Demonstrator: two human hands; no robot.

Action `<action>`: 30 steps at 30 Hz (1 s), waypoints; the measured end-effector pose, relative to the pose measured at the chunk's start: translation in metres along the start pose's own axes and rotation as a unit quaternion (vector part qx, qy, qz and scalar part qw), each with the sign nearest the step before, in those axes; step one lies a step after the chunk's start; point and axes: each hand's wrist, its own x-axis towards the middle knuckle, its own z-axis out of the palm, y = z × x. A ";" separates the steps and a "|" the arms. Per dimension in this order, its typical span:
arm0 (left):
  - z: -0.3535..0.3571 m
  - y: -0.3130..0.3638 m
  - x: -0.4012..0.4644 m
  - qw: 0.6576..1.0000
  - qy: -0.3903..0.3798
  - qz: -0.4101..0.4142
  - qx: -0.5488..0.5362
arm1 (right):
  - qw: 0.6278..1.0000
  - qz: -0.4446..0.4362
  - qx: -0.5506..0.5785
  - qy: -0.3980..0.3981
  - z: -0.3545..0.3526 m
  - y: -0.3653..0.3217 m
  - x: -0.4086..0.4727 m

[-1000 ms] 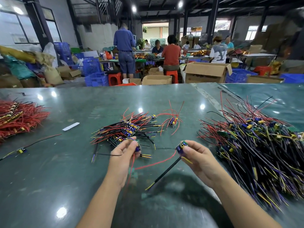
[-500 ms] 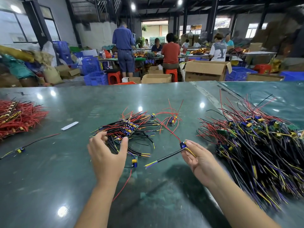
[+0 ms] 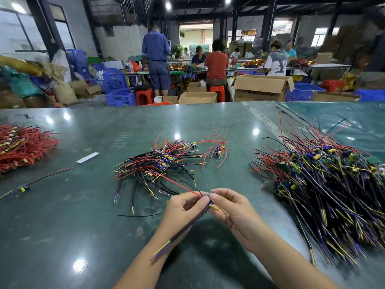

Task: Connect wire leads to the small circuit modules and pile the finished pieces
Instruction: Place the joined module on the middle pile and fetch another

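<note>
- Head view: the left hand and right hand meet fingertip to fingertip above the green table, both pinching one small circuit module, mostly hidden between them.
- A black lead hangs from the module across the left wrist; a red wire runs up and left from the pinch.
- Just beyond the hands lies a small pile of wired modules.
- A large heap of modules with leads lies to the right, a red wire bundle at far left.

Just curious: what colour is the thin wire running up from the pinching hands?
Red wire, clearest in the head view.
</note>
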 end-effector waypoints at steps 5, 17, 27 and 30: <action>0.000 -0.005 0.004 0.998 0.051 -0.022 -0.038 | 0.909 -0.164 -0.384 0.021 -0.005 0.004 0.000; 0.004 -0.007 0.006 0.993 0.099 -0.039 -0.058 | 0.638 -0.503 -0.582 -0.030 -0.013 0.013 0.009; -0.004 -0.005 0.009 0.980 0.184 0.023 -0.073 | 0.910 -0.274 -0.299 0.086 -0.010 0.001 0.007; -0.007 -0.005 0.009 0.977 0.189 0.039 -0.086 | 0.947 -0.221 -0.223 0.070 -0.008 -0.001 0.006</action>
